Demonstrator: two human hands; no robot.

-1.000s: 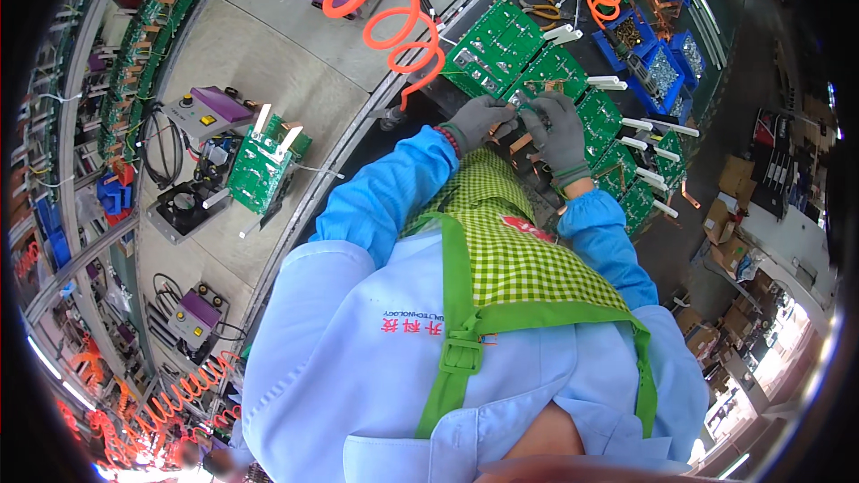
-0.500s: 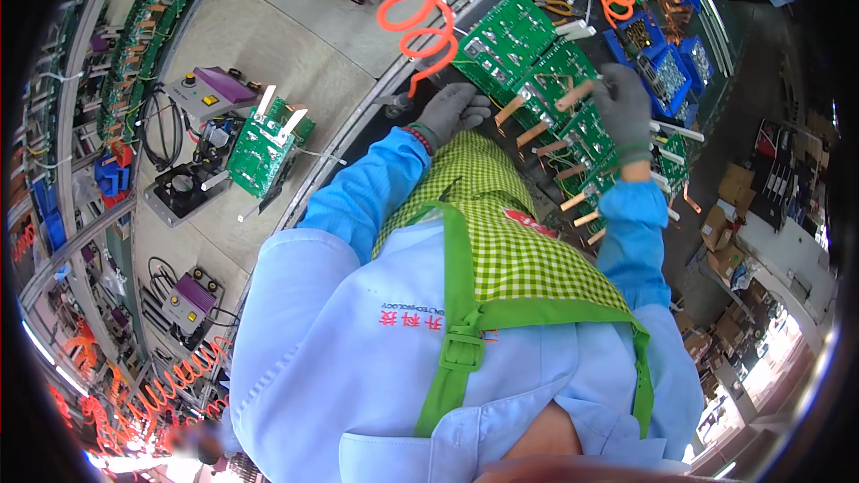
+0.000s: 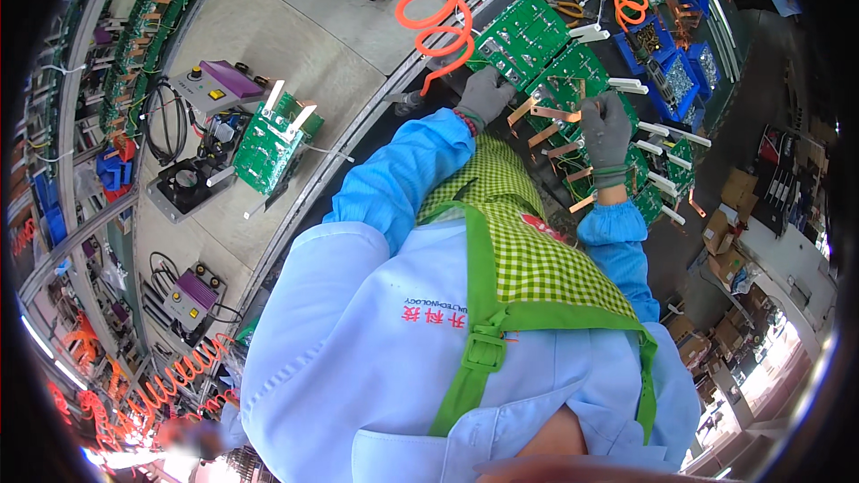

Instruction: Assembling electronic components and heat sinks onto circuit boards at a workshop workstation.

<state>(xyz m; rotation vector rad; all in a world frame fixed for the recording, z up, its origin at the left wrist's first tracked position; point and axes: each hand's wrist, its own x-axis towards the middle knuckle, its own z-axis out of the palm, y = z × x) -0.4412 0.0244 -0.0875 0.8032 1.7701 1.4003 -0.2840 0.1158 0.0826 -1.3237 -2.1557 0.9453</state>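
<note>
Several green circuit boards (image 3: 525, 36) lie joined in a row on the work surface, with copper strips (image 3: 542, 136) sticking out along their near side and white strips along the far side. In a grey glove, my left hand (image 3: 486, 95) is closed at the near edge of the upper board, its fingertips partly hidden. My right hand (image 3: 608, 132), also gloved, is over the middle of the row, fingers pinched on the end of a bent copper strip (image 3: 555, 114). That strip lies above the boards, and whether it touches them is unclear.
Blue bins (image 3: 673, 80) of small metal parts stand right of the boards. An orange coiled hose (image 3: 433, 40) hangs beside my left hand. On the left bench sit another circuit board (image 3: 266, 154), a fan unit (image 3: 185, 181) and purple-and-grey boxes (image 3: 215, 88). Cardboard boxes (image 3: 721, 228) lie at right.
My left hand has moved up and right to the board's edge. My right hand has come down and left with the copper strip, which now lies lower over the row.
</note>
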